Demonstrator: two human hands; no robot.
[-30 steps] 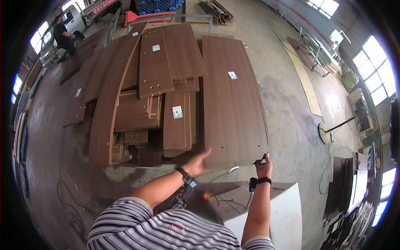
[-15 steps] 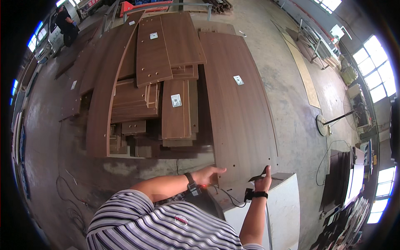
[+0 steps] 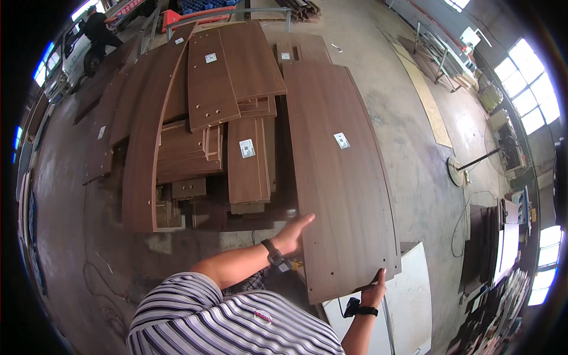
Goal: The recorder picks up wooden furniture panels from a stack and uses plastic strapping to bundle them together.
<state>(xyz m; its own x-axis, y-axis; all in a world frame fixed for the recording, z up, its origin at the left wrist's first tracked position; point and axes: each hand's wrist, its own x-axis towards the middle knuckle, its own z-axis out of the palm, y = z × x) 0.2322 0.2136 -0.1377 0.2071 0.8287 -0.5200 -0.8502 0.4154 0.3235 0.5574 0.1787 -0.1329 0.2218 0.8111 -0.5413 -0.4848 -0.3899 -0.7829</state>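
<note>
A long brown wood-grain panel (image 3: 340, 195) with a white label and small drilled holes reaches from the stack to my body. My left hand (image 3: 291, 235) grips its left edge, thumb on top and fingers hidden underneath. At its near right corner my right hand (image 3: 373, 293) holds the near edge, thumb upward; a dark piece, too small to name, shows by that thumb. Both wrists wear dark bands with small devices. Below the panel's near end is a white, box-like surface (image 3: 408, 302), partly covered by it.
Left of the panel lies a stack of brown boards (image 3: 248, 171), with a long curved-looking panel (image 3: 142, 142) beside it. A round-based stand (image 3: 455, 171) is on the right floor. Cables trail at lower left. Another person (image 3: 97, 32) stands by a vehicle, far left.
The long panel has slid toward me, its near end now over more of the white surface. My left hand has moved up along its left edge; my right hand is lower, at the near edge.
</note>
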